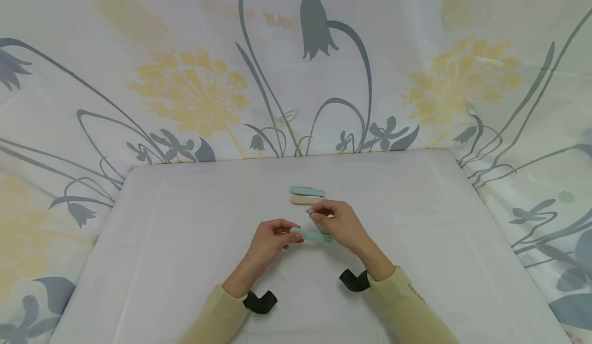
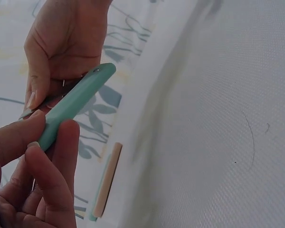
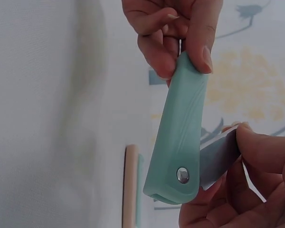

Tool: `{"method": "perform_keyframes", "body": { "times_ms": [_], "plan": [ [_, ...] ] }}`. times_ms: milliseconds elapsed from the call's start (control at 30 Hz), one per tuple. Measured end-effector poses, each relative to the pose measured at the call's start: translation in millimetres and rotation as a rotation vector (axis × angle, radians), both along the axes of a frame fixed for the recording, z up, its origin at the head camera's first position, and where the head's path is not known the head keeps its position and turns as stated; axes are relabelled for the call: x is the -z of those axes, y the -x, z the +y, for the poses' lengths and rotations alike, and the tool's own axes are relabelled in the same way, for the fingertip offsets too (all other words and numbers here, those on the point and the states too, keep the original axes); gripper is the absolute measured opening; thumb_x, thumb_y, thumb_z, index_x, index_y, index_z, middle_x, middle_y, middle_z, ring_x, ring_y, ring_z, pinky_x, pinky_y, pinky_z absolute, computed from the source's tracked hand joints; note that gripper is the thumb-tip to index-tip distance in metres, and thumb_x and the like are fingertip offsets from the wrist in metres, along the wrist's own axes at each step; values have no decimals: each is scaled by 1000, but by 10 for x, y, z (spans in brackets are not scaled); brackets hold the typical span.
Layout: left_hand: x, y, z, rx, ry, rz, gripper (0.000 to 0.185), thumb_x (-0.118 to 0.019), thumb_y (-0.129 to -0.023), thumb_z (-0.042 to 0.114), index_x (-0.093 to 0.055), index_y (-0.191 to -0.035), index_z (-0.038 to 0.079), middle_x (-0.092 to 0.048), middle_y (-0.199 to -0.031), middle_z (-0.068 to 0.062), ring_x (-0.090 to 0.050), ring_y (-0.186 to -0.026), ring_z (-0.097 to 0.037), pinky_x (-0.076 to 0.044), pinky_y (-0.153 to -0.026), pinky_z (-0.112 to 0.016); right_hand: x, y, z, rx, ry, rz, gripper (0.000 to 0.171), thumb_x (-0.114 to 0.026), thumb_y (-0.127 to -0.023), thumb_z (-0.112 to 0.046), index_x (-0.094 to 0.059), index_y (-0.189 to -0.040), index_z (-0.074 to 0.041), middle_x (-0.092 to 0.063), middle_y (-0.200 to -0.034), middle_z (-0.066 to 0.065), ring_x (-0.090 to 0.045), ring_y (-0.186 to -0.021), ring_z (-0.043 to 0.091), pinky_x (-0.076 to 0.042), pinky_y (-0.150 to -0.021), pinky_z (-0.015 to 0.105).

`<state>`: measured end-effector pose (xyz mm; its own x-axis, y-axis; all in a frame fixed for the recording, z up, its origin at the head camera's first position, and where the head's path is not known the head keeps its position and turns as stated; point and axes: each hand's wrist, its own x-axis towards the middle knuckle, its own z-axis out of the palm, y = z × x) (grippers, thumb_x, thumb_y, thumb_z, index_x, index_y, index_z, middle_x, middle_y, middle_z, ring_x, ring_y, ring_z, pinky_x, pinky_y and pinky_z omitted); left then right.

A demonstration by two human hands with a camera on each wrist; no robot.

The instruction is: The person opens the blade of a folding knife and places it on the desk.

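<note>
Two hands (image 1: 269,241) (image 1: 344,225) hold one knife (image 3: 178,126) (mint); two handles (image 1: 305,191) (image 1: 304,200) beyond.

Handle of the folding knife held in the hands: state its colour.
The handle is mint green; the right wrist view shows it best.

Soft, muted light, dimmer in 2 views
</note>
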<state>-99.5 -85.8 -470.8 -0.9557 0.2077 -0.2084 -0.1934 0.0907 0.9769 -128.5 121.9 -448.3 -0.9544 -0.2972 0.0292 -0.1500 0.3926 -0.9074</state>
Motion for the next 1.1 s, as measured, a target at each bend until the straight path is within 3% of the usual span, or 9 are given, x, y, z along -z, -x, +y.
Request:
{"method": "perform_keyframes", "body": {
  "times_ms": [167,400,667,933,1100],
  "plan": [
    [-211,-80,19,-1,-5,8,18,-70,-90,4,-71,-105,-6,-75,-87,-12,-72,-82,-20,-48,-68,-29,-22,-8,1,-2,17,-16,11,-68,-95,-10,-72,-105,-6,-70,-99,0,-62,-94,19,-49,-83,38],
    [85,6,-23,-33,-19,-31,21,-72,-90,7,-71,-108,-2,-75,-89,-11,-73,-84,-21,-48,-70,-30,-18,1,49,30,63,-55,9,-62,-98,-5,-68,-105,-5,-72,-100,4,-65,-100,21,-52,-83,34],
    [112,9,-61,-71,-45,-38,25,-77,-88,15,-71,-107,0,-74,-91,-8,-73,-85,-21,-48,-70,-29,-28,8,114,106,125,-103,15,-59,-99,-2,-63,-113,2,-69,-104,12,-66,-100,25,-56,-81,37],
    [114,14,-100,-85,-59,-11,24,-78,-87,16,-72,-106,3,-74,-94,-8,-73,-85,-22,-49,-68,-27,-3,19,162,105,143,-126,18,-58,-100,-2,-63,-115,6,-67,-105,13,-65,-95,23,-56,-79,32],
    [108,13,-128,-108,-57,-2,25,-77,-88,14,-71,-108,0,-73,-96,-8,-73,-85,-21,-48,-67,-26,2,10,195,97,209,-171,15,-54,-101,0,-59,-113,6,-63,-109,17,-63,-98,27,-57,-81,34]
  ]
}}
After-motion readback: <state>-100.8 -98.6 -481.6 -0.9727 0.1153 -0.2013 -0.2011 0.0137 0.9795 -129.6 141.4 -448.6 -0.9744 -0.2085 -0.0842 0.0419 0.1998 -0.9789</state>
